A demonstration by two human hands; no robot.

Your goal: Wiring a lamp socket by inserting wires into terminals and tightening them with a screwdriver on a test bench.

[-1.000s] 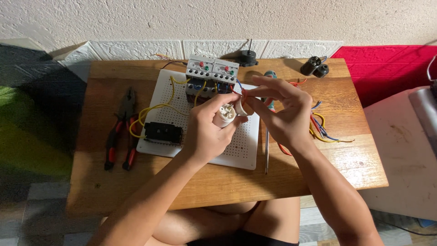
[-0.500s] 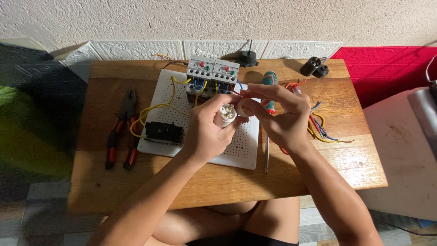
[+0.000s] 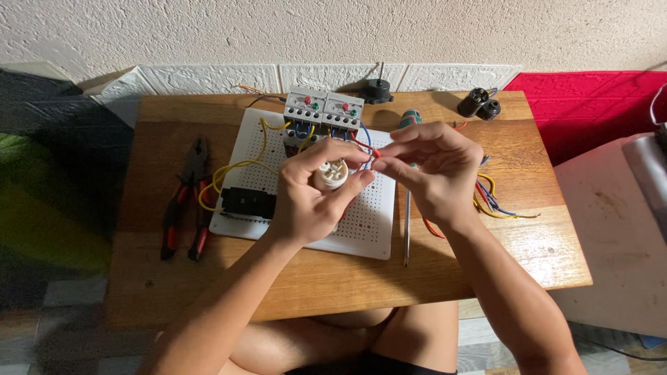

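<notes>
Left hand (image 3: 313,198) grips a small white round socket (image 3: 331,174), its open end turned up, just above the white perforated board (image 3: 361,226). Right hand (image 3: 427,170) has drawn in from the right over the last second; its fingertips now pinch the end of a red wire (image 3: 366,147) right beside the socket, nearly touching it. Compared with a second ago the wire end sits closer to the socket's terminals, while the screwdriver (image 3: 407,229) lies untouched on the tabletop (image 3: 486,264) under the right wrist.
</notes>
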